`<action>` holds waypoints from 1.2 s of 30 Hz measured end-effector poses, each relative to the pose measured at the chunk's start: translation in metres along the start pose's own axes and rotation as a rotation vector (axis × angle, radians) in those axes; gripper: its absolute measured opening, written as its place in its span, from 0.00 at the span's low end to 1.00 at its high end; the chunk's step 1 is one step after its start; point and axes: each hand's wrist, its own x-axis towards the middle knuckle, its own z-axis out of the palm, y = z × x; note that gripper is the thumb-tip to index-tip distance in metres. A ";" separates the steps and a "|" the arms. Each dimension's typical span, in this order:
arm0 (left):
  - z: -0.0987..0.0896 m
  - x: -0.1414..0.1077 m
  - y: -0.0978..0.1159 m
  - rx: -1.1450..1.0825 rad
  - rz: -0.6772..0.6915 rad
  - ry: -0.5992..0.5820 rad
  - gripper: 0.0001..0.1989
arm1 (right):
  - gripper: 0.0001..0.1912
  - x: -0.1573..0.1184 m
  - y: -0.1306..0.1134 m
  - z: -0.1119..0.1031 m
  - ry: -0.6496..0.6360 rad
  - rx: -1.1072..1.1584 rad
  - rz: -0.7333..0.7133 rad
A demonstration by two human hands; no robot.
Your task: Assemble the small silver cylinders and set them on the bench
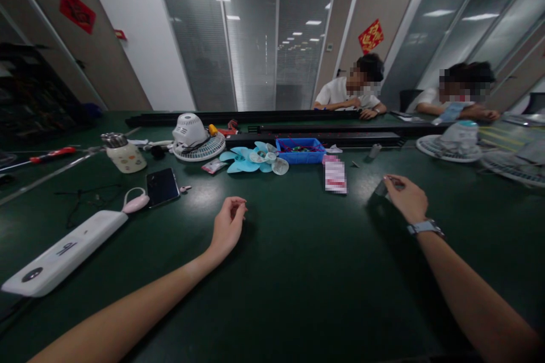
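My left hand [230, 226] rests on the green table with its fingers curled toward the thumb; nothing shows between them. Farther right, my right hand [407, 198], with a watch on the wrist, pinches a small grey piece [381, 188] close to the tabletop. Its exact kind is not clear. Beyond that hand stands a small grey cylinder [375, 151], with a tiny thin part [355, 164] beside it. A pink and white printed packet [335, 174] lies between my hands, farther back. Light-blue fan blades [244, 160] and a clear fan blade [280, 166] lie beyond my left hand.
A blue bin [300, 151] holds wires and small parts. Fan housings [190, 131] stand at the back left and right [460, 142]. On the left are a phone [163, 187], a white device [63, 255] and a patterned cup [125, 157]. Two people sit across the table.
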 end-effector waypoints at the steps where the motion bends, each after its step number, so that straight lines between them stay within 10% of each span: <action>1: 0.000 0.000 0.000 -0.004 0.002 0.000 0.11 | 0.25 0.001 0.002 0.002 -0.004 0.012 0.003; 19: 0.000 -0.002 0.006 0.003 -0.002 0.005 0.12 | 0.27 0.005 0.012 0.015 -0.061 0.084 0.038; 25: 0.000 -0.003 0.009 0.038 0.025 -0.009 0.11 | 0.27 -0.041 -0.060 0.000 -0.097 0.354 -0.112; 31: 0.001 -0.016 0.025 0.124 0.206 -0.134 0.12 | 0.22 -0.135 -0.155 0.000 -0.583 0.579 -0.572; 36: 0.001 -0.024 0.033 0.190 0.353 -0.255 0.15 | 0.19 -0.179 -0.192 0.003 -0.722 0.611 -0.732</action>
